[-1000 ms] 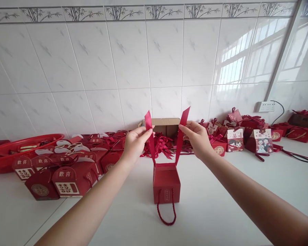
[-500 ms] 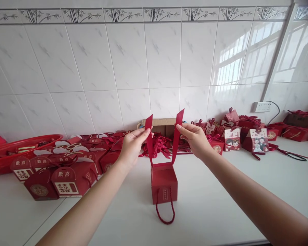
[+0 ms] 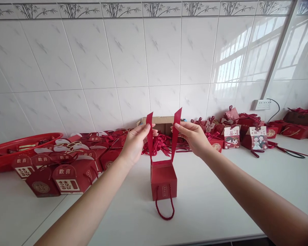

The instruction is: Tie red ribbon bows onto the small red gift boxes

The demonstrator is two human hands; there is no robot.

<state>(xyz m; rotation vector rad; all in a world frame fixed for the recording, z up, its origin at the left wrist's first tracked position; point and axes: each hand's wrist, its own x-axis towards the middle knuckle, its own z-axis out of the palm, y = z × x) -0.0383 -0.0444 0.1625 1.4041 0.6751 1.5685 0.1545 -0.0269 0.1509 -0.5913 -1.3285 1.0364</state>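
A small red gift box stands on the white tabletop in front of me, with a twisted red cord handle drooping from its near side. Two ends of a red ribbon rise from the top of the box, one on each side. My left hand pinches the left ribbon end between thumb and fingers. The right ribbon end is pinched in my right hand. Both ends are held upright and apart above the box, their tips pointing up past my thumbs.
Several red gift boxes are grouped at the left, before a red plastic basin. A cardboard carton and a heap of red ribbons lie behind. More boxes and a wall socket are at the right.
Both hands keep their pinch on the ribbon ends. The right hand has shifted slightly left, bringing the two ends a little closer together. The view has tilted slightly.
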